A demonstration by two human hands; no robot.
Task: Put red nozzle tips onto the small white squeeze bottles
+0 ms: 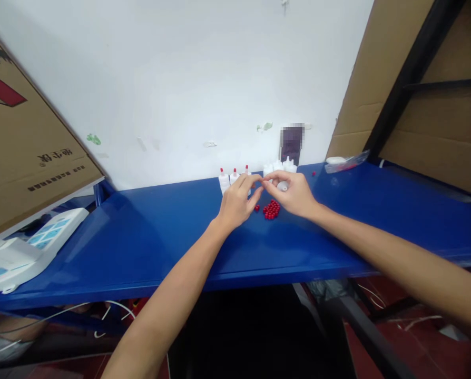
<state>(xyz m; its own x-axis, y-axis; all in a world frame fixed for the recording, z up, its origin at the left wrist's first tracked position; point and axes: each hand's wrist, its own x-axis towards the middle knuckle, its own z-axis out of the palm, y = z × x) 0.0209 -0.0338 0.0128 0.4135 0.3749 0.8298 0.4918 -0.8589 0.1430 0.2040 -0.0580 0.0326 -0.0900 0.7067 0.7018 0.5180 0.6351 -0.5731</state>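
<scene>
My left hand (237, 202) is closed in a pinch, its fingertips meeting those of my right hand above the table. Whatever the left fingers hold is too small to make out. My right hand (294, 193) curls around a white bottle (282, 186), of which only a round end shows; the rest is hidden. Just below the hands lies a pile of small red caps (272, 209), with a loose red cap (256, 208) beside it. White bottles with red tips (224, 180) stand behind my left hand. Behind my right hand are several white bottles without red tips (288, 165).
The blue table (152, 226) runs along a white wall. A dark phone-like panel (291, 143) leans there. At right lie a clear plastic bag (348, 162) and a stray red cap (313, 173). A white device (41, 247) sits at left, near a large cardboard box (30, 137).
</scene>
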